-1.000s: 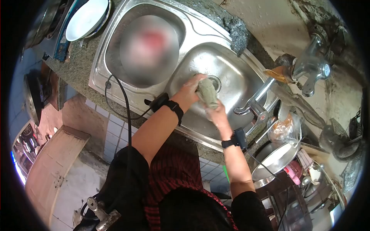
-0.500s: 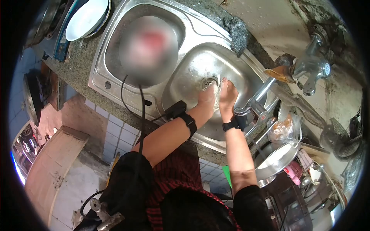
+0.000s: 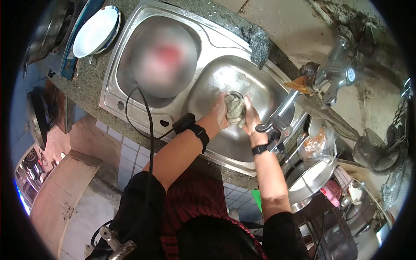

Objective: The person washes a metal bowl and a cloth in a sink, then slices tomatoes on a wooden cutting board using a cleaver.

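Observation:
A crumpled grey-green cloth [image 3: 235, 111] is bunched between my two hands, low in the right-hand basin [image 3: 208, 86] and over the drain. My left hand [image 3: 221, 112] presses on its left side. On the other side my right hand [image 3: 251, 116] holds it with the fingers pointing away from me. Suds or wet film show on the hands. The tap spout [image 3: 264, 127] ends close to my right wrist. Some fingers are hidden behind the cloth.
The left basin [image 3: 120, 71] holds something blurred, with a red patch. White bowls [image 3: 96, 32] stand on the counter at upper left. A dark scourer [image 3: 259, 45] lies on the far edge. At right are a metal pan [image 3: 310, 184] and a plastic bag [image 3: 318, 145]. A black cable [image 3: 150, 130] hangs across the view.
My hands were pressed close together near the drain with water running between them. Now they are further apart, and the bunched cloth shows between them. The view has shifted slightly.

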A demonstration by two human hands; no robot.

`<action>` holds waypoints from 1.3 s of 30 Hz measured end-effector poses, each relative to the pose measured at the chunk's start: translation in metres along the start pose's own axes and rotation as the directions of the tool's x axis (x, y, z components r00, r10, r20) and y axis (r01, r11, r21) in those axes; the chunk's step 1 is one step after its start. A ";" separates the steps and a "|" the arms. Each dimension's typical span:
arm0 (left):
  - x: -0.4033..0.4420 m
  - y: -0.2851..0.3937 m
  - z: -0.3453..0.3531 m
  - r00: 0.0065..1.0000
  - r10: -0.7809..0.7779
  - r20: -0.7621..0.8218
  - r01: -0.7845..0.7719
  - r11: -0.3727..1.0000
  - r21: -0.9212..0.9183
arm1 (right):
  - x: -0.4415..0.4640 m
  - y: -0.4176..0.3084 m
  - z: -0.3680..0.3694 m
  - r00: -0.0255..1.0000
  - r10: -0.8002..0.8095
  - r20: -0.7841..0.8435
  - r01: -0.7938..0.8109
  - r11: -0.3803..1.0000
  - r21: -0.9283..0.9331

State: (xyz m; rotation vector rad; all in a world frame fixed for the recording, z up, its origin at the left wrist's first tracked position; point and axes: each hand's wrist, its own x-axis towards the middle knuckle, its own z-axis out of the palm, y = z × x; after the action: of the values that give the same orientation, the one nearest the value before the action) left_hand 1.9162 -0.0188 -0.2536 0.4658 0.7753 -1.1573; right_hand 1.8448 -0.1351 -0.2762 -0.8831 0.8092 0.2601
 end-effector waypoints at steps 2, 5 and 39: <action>0.022 -0.002 -0.019 0.986 0.012 -0.166 -0.043 0.981 -0.188 | -0.016 0.006 0.003 0.957 -0.199 -0.209 0.143 0.956 -0.257; 0.066 -0.016 -0.080 0.993 0.103 0.057 -0.092 0.982 -0.162 | -0.060 -0.025 0.046 0.915 -0.397 -0.070 0.246 0.686 -0.684; 0.035 -0.025 -0.033 0.963 0.015 -0.269 0.036 0.983 0.181 | -0.054 0.013 0.062 0.808 -0.571 -0.147 0.167 0.461 -0.872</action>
State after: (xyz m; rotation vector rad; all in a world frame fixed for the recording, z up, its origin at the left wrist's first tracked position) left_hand 1.8894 -0.0269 -0.3004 0.7873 0.9096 -1.1951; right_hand 1.8334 -0.0728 -0.2224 -2.0912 0.8510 0.0186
